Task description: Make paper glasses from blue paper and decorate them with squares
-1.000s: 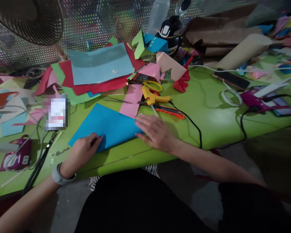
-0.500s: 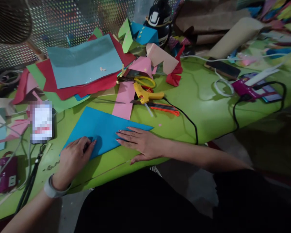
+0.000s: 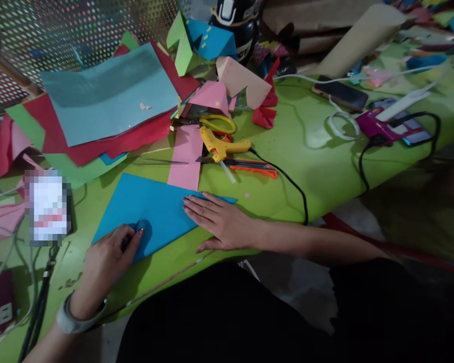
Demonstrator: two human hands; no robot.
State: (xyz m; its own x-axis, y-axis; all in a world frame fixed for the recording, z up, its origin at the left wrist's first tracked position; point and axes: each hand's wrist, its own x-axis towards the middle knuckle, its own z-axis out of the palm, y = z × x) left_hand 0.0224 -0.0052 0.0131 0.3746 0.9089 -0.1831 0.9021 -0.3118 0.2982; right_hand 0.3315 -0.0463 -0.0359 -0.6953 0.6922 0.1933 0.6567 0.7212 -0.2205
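A folded sheet of blue paper lies on the green tabletop in front of me. My left hand is closed at the sheet's lower left corner, fingers curled, with the thumb and fingertips against the paper. What lies under its palm is hidden. Flat across the right end of the same sheet rests my right hand, fingers stretched out and thumb apart. Just beyond the sheet are a pink paper strip, a yellow glue gun and an orange-handled cutter.
Stacked coloured paper and cut scraps fill the back. A phone and its black strap lie on the left. At right are a dark phone and a purple power socket with cables. The glue gun's cord reaches the table edge.
The view has shifted a little, so the things on the table appear further left. My right hand has stayed flat on the blue paper, my left hand curled at its corner.
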